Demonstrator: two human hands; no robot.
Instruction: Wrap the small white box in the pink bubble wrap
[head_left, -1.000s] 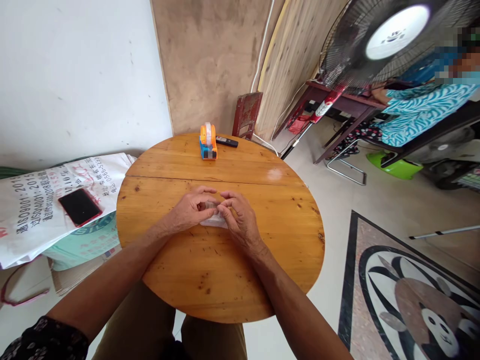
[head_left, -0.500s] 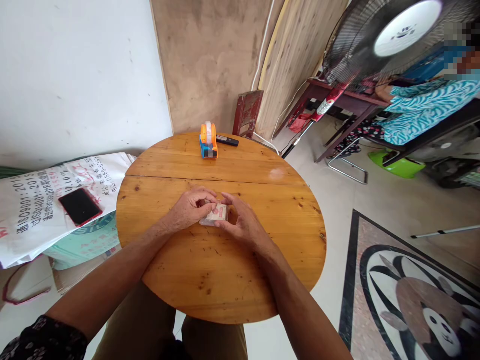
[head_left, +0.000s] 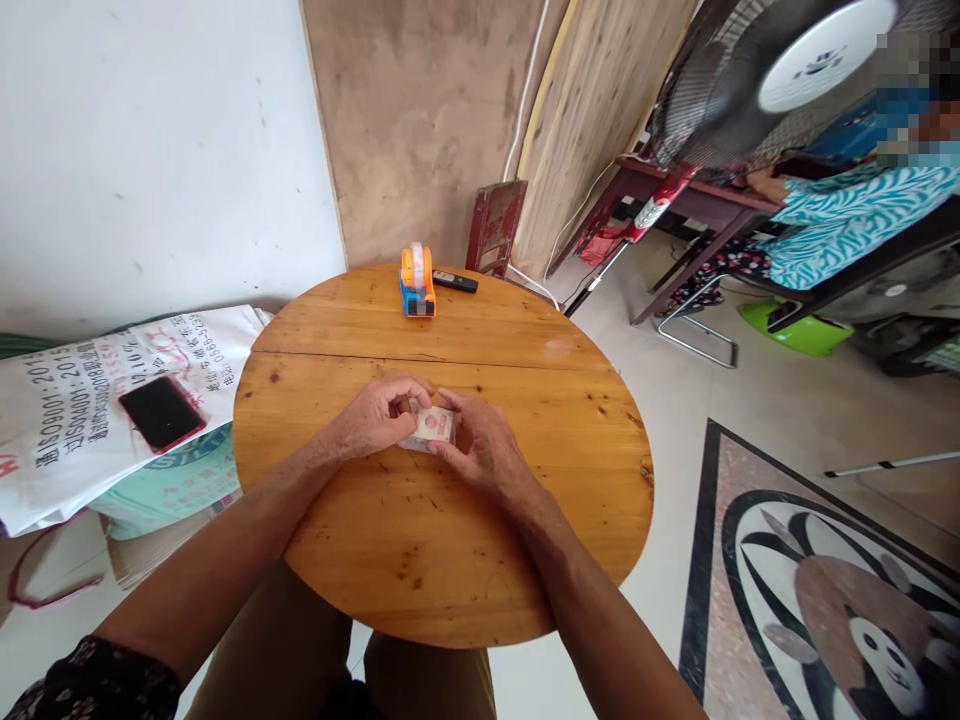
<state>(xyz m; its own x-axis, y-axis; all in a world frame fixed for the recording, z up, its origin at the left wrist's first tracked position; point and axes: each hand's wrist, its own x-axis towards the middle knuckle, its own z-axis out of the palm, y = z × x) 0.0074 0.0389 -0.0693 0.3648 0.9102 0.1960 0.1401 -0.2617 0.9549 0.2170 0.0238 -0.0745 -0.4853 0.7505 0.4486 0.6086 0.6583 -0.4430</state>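
Note:
A small clear-sided box (head_left: 435, 424), its pale top printed in red, rests on the wooden table in front of me; it looks like a pack of cards in a case, though the print is too small to read. At its left end, my left hand (head_left: 379, 415) pinches it with thumb and curled fingers. My right hand (head_left: 484, 440) curves round the right end, thumb at the near edge and forefinger at the far edge. Parts of the box's ends are hidden behind my fingers.
An orange and blue tape dispenser (head_left: 417, 280) and a black remote-like object (head_left: 455, 282) stand at the round table's (head_left: 420, 580) far edge. Left lies a phone (head_left: 161, 413) on white sacking (head_left: 67, 400). A fan (head_left: 780, 80) and a seated person (head_left: 847, 225) are at right.
My left thumb has drawn back left off the box's top, uncovering more of the red print. My right fingers have shifted slightly left along the box.

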